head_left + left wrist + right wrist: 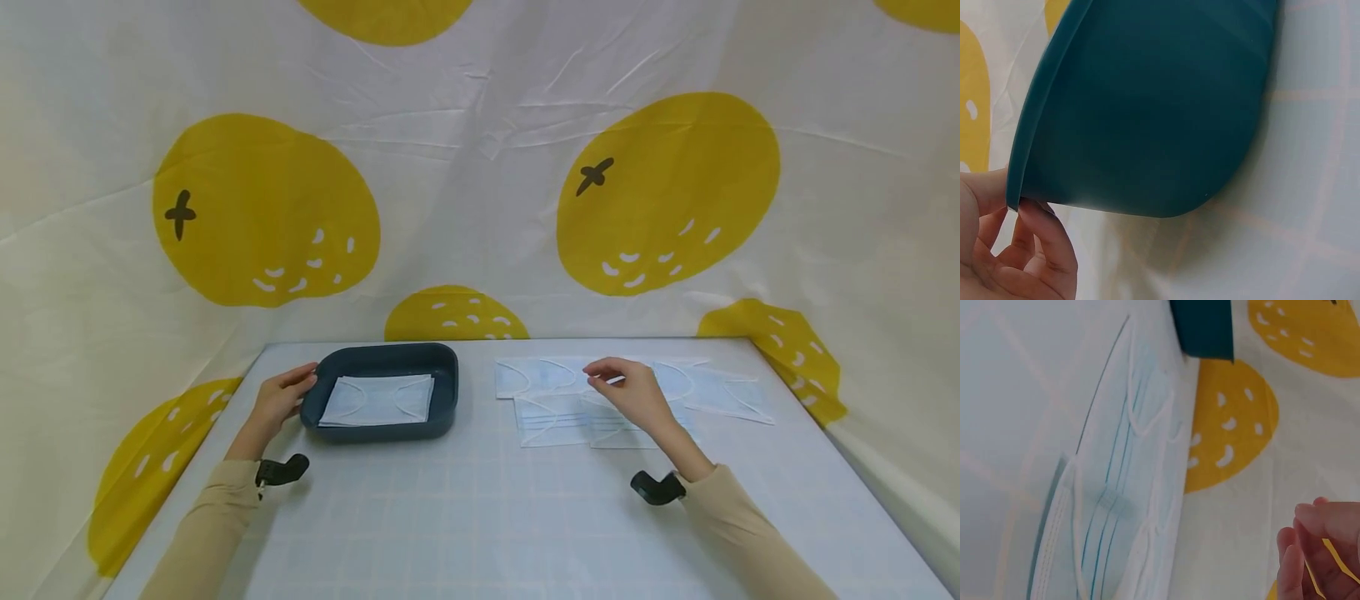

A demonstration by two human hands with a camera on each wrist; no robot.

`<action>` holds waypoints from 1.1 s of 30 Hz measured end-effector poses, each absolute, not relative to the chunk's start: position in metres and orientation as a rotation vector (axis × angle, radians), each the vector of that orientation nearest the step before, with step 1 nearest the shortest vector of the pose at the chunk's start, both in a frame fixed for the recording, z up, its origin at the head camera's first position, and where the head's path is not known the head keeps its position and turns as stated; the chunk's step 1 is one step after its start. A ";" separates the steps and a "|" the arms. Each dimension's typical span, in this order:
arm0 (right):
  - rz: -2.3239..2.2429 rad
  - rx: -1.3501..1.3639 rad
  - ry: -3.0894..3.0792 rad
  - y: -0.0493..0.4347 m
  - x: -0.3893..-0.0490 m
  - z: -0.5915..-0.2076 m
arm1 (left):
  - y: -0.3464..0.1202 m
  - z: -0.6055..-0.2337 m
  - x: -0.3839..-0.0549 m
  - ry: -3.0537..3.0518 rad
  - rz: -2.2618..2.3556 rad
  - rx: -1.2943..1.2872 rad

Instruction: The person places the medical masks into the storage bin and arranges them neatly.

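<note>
The left fingers (1050, 240) pinched the tray (390, 434) beside its stacked masks (382, 402); loosely curled, empty right fingers (609, 365) hovered over loose masks (551, 421), whose overlapping edges probably called for a delicate pinch.

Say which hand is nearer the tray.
Left. The left hand pinches the tray by its rim; the right hand is apart from it, above the masks to its right.
</note>
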State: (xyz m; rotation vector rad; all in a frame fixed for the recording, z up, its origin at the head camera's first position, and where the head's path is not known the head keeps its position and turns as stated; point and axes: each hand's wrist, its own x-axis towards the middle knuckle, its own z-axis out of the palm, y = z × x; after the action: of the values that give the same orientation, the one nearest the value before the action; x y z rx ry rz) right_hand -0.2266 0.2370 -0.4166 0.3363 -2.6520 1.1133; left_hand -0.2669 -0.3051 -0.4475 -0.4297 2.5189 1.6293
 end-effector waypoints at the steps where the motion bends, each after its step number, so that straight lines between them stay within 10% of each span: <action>1: 1.101 0.326 -2.651 0.242 -0.225 -0.417 | -0.305 -0.448 -0.267 2.521 1.628 -0.431; 33: 0.873 0.011 -2.737 0.385 -0.179 -0.445 | -0.307 -0.450 -0.263 2.486 1.687 -0.406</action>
State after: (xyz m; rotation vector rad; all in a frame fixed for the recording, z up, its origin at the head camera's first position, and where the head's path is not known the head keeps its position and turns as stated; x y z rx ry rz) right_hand -0.1790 0.3850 -0.4453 0.0107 -2.7371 0.8732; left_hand -0.2629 -0.3073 -0.4498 -0.4057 2.4864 1.6868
